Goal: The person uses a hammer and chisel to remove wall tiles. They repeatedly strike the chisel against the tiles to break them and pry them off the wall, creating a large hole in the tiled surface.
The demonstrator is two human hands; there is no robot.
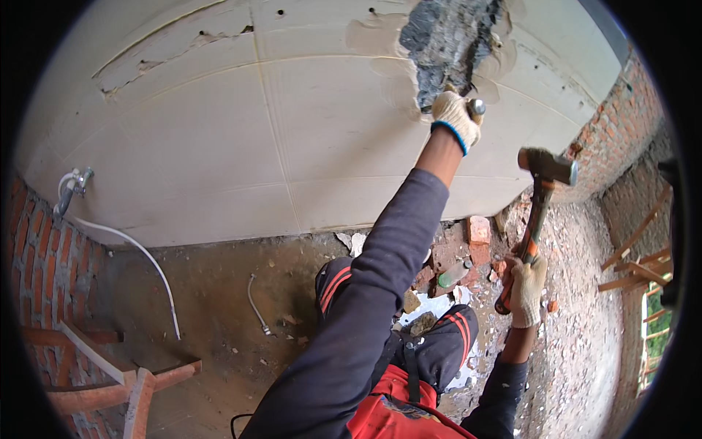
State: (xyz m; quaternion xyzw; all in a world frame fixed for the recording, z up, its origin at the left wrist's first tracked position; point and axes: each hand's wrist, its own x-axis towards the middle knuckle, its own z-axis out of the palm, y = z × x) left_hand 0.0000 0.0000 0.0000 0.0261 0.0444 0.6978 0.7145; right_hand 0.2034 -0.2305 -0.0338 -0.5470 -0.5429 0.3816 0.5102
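- From where I stand, the landmark is the rough hole (pixel 450 44) in the pale wall (pixel 344 139), bare grey stuff showing inside its ragged edge.
- The one container I can spot is a greenish see-through bottle (pixel 455 274), lying on its side well below the hole, among broken bricks (pixel 480 230); I can't make out whether anything is in it.
- The left arm reaches up and forward, nearly straight in its dark sleeve (pixel 365 293), ending in a gloved left hand (pixel 453 126) at the lower edge of the hole.
- That hand's grip is curled tight around a chisel (pixel 477 107), whose round metal end pokes out on the right, just below the hole; its other end I can't see clearly.
- The right arm is held lower and out to the side, its gloved right hand (pixel 528 293) well below and to the right of the hole.
- Its grip is wrapped round the lower handle of a hammer (pixel 547 167); the handle stands almost upright, and the steel head is below and right of the hole, apart from wall and chisel.
- A tap (pixel 84 179) with a white hose (pixel 150 256) is far left of the hole and lower down.
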